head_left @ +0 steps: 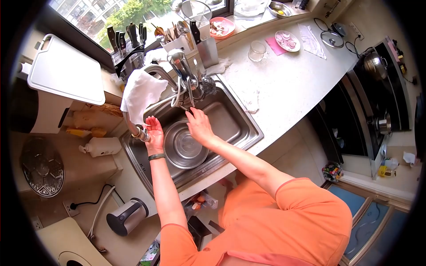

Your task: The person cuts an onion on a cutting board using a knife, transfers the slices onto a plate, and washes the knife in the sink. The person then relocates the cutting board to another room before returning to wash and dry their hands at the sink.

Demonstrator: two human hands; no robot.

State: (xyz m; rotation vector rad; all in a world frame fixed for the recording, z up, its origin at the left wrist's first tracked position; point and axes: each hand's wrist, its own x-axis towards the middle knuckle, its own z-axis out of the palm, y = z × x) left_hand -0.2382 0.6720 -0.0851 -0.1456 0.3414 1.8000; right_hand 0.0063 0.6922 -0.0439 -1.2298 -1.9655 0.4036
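Over the left part of the steel sink (226, 108), my left hand (154, 133) is palm up beside the faucet spout (141, 134), its fingers spread and nothing in it. My right hand (199, 126) is above the round metal basin (184, 144), near the handles of utensils by the faucet; its fingers are bent, and whether they hold anything is too small to tell. The basin stands in the sink. A white cloth (143, 94) hangs over the faucet neck.
Behind the sink are a knife block (128, 48) and a utensil holder (177, 42). A glass mug (257, 52) and a plate of sliced onion (287, 41) sit on the counter. At the left are a white bottle (103, 146) and a kettle (127, 217).
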